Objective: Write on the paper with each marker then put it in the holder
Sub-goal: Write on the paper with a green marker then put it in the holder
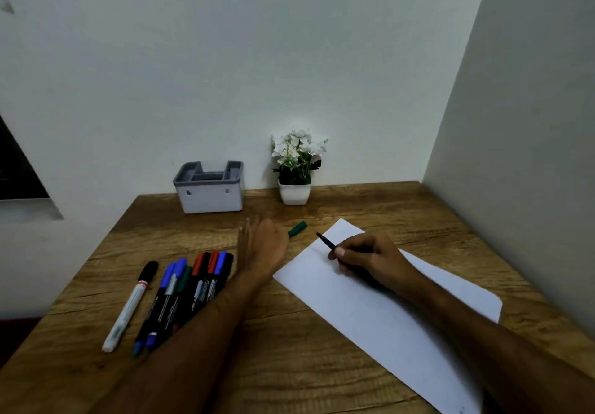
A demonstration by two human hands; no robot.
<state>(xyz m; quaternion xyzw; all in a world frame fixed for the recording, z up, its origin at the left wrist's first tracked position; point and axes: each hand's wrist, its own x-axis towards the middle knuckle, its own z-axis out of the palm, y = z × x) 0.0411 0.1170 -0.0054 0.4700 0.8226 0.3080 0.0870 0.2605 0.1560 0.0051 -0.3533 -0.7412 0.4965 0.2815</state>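
A white sheet of paper [370, 301] lies at an angle on the wooden table [289, 349]. My right hand [370, 259] rests on it and grips an uncapped dark marker [326, 241], tip pointing up-left over the sheet's far corner. The green cap [297, 228] lies on the table just beyond my left hand [262, 246], which is blurred, fingers straight, and holds nothing. Several capped markers [190, 288] lie bunched at the left, partly under my left forearm. A white marker with a black cap [130, 305] lies apart. The grey-white holder [211, 188] stands by the back wall.
A small white pot of white flowers [296, 169] stands at the back next to the holder. Walls close off the table at the back and on the right. The table's left edge runs diagonally near the white marker.
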